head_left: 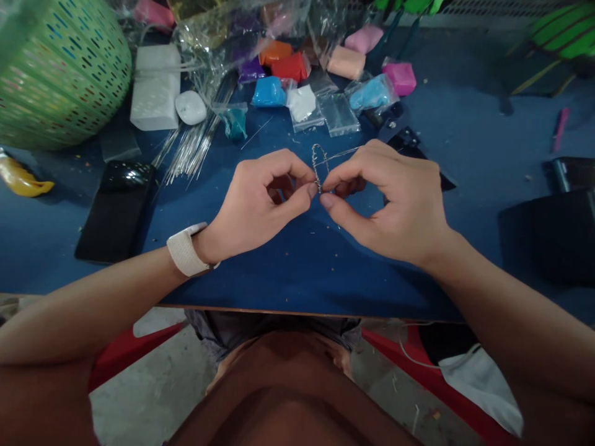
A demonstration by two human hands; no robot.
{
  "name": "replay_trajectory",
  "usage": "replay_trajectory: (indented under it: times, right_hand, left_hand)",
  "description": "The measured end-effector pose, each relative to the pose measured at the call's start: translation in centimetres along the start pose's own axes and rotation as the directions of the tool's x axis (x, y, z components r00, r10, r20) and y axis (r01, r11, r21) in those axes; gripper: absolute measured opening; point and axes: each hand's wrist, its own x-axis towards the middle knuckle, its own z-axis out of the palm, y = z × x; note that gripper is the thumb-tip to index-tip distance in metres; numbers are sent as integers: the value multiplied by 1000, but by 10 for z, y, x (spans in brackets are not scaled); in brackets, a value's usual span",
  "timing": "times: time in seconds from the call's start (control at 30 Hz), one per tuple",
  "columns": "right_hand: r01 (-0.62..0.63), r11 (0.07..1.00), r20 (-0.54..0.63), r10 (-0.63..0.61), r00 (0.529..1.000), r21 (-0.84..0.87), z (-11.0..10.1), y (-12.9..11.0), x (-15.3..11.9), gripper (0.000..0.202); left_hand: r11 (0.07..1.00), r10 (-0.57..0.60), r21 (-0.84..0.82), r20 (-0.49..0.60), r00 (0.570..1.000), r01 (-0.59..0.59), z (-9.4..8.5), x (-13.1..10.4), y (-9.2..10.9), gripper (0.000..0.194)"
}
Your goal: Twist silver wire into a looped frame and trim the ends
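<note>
The left hand is closed in a narrow pinch, the lower end of a twisted wire loop being held between thumb and index finger. The same end is met from the opposite side by the right hand, its thumb and index fingertip likewise drawn together at the wire. The loop is thus positioned between the two hands, its upper part standing clear above the fingertips. Both hands are held over a blue table, near its front edge. At the far left corner a green perforated basket is noted. A black phone is laid left of the left hand, with a white box placed beyond it. A bundle of straight wires is spread beside the box. Beyond the hands, packets are scattered, among them a blue packet, a red packet and a white packet. From the loop, thin loose strands are extended toward the right hand's index finger.
</note>
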Motion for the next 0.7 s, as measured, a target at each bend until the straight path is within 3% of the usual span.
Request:
replay_trajectory:
  times: [0.23, 0.53, 0.7]
  right_hand:
    - [-35, 998, -25, 36, 999, 47, 0, 2, 0, 7]
    - [-302, 893, 125, 275, 953, 333, -3, 0, 5, 19]
    - [-363, 842, 183, 315, 931, 400, -2, 6, 5, 24]
  left_hand:
    - [991, 94, 91, 14, 996, -94, -1, -2, 1, 16]
    - [972, 118, 196, 81, 990, -132, -1, -3, 7, 21]
    - [971, 123, 197, 84, 989, -137, -1, -3, 10, 22]
